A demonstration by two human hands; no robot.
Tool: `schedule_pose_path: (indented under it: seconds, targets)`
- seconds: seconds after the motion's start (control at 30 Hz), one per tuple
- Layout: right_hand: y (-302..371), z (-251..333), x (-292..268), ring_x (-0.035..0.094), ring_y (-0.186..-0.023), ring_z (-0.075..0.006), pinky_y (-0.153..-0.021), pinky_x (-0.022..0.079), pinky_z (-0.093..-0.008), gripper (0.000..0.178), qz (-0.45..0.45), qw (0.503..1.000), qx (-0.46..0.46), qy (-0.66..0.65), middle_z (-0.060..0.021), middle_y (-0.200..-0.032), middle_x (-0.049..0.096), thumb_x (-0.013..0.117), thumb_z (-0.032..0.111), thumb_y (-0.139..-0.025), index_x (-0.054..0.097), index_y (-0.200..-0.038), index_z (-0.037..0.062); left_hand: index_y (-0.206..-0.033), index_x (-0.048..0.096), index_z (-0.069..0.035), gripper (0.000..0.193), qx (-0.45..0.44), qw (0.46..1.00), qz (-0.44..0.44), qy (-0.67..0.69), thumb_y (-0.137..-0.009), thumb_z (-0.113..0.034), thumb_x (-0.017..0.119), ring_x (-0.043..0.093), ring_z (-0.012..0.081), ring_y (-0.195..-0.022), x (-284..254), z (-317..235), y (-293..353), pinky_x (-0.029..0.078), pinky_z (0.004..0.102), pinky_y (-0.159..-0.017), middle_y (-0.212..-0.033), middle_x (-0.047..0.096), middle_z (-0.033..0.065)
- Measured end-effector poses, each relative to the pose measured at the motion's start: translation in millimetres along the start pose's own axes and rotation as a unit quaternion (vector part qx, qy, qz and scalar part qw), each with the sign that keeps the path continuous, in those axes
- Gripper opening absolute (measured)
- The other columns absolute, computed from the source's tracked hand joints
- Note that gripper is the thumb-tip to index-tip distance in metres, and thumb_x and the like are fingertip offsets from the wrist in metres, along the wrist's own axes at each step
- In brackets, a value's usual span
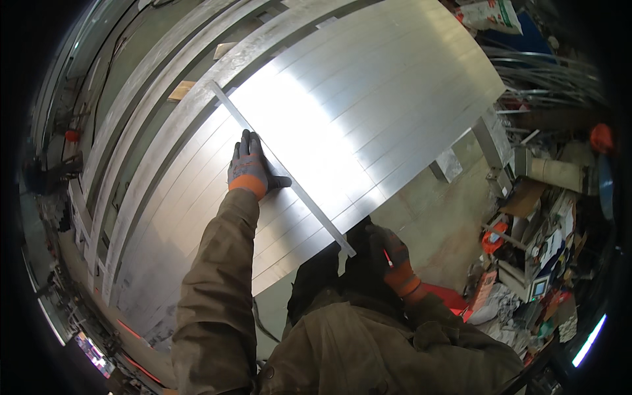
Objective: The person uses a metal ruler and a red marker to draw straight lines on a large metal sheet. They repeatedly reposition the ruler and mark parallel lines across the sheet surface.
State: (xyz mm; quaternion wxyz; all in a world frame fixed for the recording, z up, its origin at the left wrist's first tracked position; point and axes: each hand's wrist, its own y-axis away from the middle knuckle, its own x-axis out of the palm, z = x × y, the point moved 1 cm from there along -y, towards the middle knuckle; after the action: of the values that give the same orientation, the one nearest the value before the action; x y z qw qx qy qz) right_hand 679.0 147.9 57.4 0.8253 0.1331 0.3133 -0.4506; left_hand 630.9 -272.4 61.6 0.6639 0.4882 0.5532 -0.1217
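Observation:
My left hand, in a dark grey glove with an orange cuff, lies flat on a shiny metal sheet. Its fingers are stretched forward and the thumb points right, against or close to a long flat metal bar. That bar crosses the sheet slantwise, and its near end sticks out past the sheet's edge. To the right of that end is my right hand, gloved alike and held low in front of my dark trousers. Its fingers are closed around a thin red-and-white pen-like stick. Fine parallel lines run across the sheet.
Long metal beams run along the sheet's far left side, with small wood blocks between them. A box-section metal piece shows under the right edge. Farther right are a cluttered pile of tools, an orange-red reel and bundled metal strips.

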Motion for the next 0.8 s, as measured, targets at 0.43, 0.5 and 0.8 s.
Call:
schedule_pose_path:
  seconds: [0.43,0.5,0.8]
  targets:
    - [-279,62,106,0.081,-0.095,-0.0326,-0.087,0.065,-0.0388,0.007,0.009,0.971,-0.054,-0.233,-0.0148,-0.110,0.082,0.078,0.008,-0.110,0.074,-0.113,0.0026,-0.187,0.029,-0.011,0.158,-0.007,0.998,0.001,0.061,-0.061,-0.054,0.114,0.027,0.0392,-0.180,-8,10,8,0.034,0.0553,-0.143,-0.198,0.022,0.0124]
    - [-308,64,128,0.080,-0.101,-0.0213,-0.089,0.064,-0.0345,0.013,0.010,0.971,-0.088,-0.224,-0.0103,-0.113,0.083,0.076,0.011,-0.113,0.078,-0.123,0.0029,-0.184,0.033,-0.008,0.154,-0.001,0.998,-0.002,0.069,-0.061,-0.052,0.115,0.028,0.0404,-0.179,-10,11,9,0.034,0.0525,-0.144,-0.196,0.023,0.0160]
    - [-357,80,188,0.084,-0.098,-0.0367,-0.090,0.067,-0.0444,0.024,0.085,0.976,-0.081,-0.182,-0.0185,-0.110,0.083,0.078,0.021,-0.110,0.075,-0.129,0.0071,-0.187,0.028,-0.016,0.155,-0.011,0.997,0.028,0.065,-0.063,-0.056,0.113,0.024,0.0360,-0.181,-16,11,9,0.029,0.0558,-0.146,-0.198,0.019,0.0096]
